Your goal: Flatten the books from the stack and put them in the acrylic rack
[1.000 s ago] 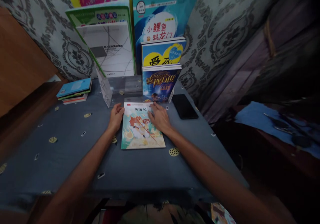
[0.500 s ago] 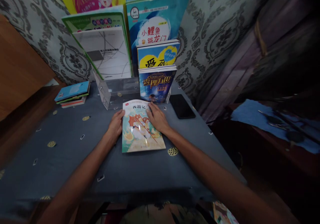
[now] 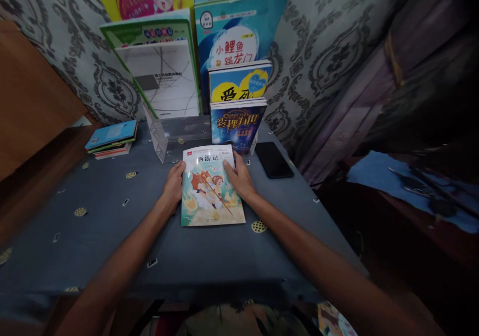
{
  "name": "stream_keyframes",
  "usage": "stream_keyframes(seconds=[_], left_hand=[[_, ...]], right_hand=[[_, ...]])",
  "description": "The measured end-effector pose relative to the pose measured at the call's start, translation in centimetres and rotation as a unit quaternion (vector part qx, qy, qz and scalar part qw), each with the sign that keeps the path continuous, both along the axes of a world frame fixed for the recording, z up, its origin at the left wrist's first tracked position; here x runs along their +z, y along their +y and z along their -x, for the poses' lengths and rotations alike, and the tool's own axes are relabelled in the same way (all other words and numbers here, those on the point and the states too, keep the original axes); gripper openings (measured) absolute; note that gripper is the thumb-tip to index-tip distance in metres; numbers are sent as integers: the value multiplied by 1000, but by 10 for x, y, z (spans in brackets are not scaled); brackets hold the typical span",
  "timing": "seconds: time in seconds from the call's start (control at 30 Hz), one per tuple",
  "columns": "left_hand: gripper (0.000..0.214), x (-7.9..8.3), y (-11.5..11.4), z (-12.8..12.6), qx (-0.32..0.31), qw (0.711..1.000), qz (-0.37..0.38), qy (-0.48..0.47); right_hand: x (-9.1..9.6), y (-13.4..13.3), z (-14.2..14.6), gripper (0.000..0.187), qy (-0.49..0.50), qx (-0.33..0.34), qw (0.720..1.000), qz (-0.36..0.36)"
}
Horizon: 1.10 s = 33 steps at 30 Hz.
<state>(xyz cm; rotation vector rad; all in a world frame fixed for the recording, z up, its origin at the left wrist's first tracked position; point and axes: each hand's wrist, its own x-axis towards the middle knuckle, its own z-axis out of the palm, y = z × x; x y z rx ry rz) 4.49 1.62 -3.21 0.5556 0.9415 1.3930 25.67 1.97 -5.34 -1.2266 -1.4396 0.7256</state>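
Note:
A picture book (image 3: 209, 191) with a cartoon monkey on its cover lies on the blue-grey tablecloth (image 3: 112, 226), its far end raised slightly. My left hand (image 3: 173, 183) grips the book's left edge near the top. My right hand (image 3: 239, 178) holds the right edge, fingers curled onto the cover. Just behind the book stands a clear acrylic display stand (image 3: 175, 134) with several upright books, the nearest a dark blue one (image 3: 237, 124).
A black phone (image 3: 274, 160) lies to the right of the book. A small stack of books (image 3: 111, 139) sits at the back left. A patterned wall runs behind the stand. The table's right edge drops off near a blue cloth (image 3: 392, 176).
Both hands have shifted from lying on the cover to gripping the book's side edges, and the book's far end has lifted and moved a little toward the stand.

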Motion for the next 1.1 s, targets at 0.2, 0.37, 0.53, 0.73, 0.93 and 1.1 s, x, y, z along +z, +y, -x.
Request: stream_keyframes(seconds=[0.2,0.37,0.53,0.73,0.93,1.1], left_hand=[[30,6,-5,-2,-35,999,4,-5],[44,7,-5,-5,-87,996,26,-19],[54,9,-6,-4,-125,991,37,-24],[61,15,-9,-4,-146,989,31,-13],[60,19,-9,-5,-146,988,44,-20],[61,17,-8,-4,-151,987,39,-26]], right_hand=[[10,-10,14,51,256,87,955,121],[15,-15,20,48,311,113,932,145],[13,-13,19,48,288,101,942,138],[11,-12,16,51,264,99,952,117],[11,-11,13,46,219,100,965,103],[10,-10,14,47,233,98,961,110]])
